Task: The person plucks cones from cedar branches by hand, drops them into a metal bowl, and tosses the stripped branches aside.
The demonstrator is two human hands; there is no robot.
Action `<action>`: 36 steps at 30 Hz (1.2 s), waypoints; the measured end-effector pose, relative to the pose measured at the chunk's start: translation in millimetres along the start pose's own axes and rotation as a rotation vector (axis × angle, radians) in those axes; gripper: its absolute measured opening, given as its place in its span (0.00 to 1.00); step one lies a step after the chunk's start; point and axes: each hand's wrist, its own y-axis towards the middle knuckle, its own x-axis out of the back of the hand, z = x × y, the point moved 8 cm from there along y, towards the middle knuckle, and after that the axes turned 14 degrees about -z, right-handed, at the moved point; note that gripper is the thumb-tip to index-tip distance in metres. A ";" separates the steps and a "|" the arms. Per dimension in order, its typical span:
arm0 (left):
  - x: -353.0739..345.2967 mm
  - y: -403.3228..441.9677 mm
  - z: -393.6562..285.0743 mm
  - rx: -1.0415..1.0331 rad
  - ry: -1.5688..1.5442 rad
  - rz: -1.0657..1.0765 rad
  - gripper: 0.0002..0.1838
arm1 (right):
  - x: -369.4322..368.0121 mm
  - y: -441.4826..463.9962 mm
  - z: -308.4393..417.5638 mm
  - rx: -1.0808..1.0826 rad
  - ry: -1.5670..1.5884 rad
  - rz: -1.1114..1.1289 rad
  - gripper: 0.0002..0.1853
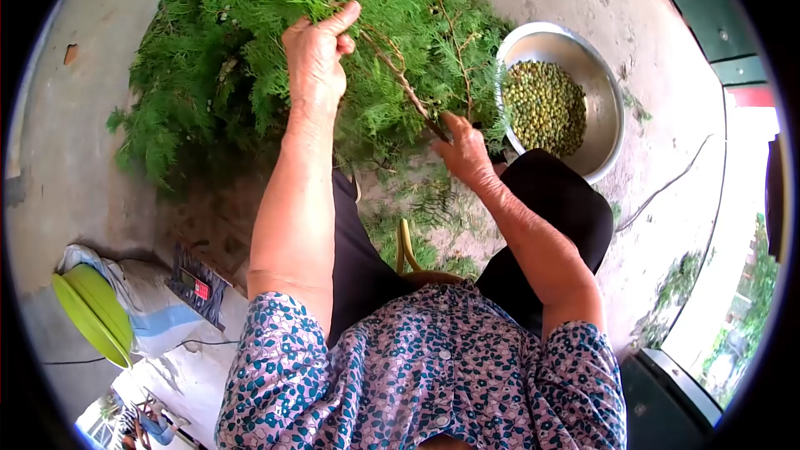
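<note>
A leafy green conifer branch [407,90] with a bare brown stem slants across the middle of the view. The fingers of my right hand [465,150] are wrapped round the thick lower end of its stem. Farther up, my left hand [317,54] is closed among the foliage, its thumb pointing right; what it pinches, if anything, is hidden. Behind both hands spreads a big heap of green conifer branches [208,67] with small pale cones here and there. A metal basin [607,100] stands right of my right hand, partly filled with small green-yellow cones or seeds [546,108].
Loose green sprigs [429,200] litter the concrete floor between my knees. At lower left lie a lime-green plastic basin [87,308] and a pale sack [158,308]. Dark green doors [708,12] stand at upper right, and a thin dark stick or cord [667,187] lies on the right.
</note>
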 end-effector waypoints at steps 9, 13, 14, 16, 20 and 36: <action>5.1 -6.0 -16.5 -0.100 -0.048 0.166 0.13 | 12.4 -6.5 10.5 -0.331 0.278 -0.146 0.17; 18.1 -21.7 -40.1 -0.151 0.045 0.156 0.21 | 27.5 -5.7 17.0 -0.439 0.411 -0.099 0.16; 26.7 -22.0 -48.2 -0.183 -0.007 0.131 0.19 | 30.6 -4.1 15.5 -0.396 0.384 -0.090 0.16; 44.2 -26.2 -67.0 -0.237 -0.038 0.038 0.15 | 38.2 -5.9 15.2 -0.398 0.394 -0.118 0.15; 84.9 -50.4 -93.8 -0.346 -0.198 -0.058 0.10 | 49.2 -7.9 16.4 -0.413 0.428 -0.169 0.15; 97.5 -132.0 1.7 0.072 0.099 0.247 0.08 | 83.9 -29.3 97.9 -0.330 0.910 -0.116 0.11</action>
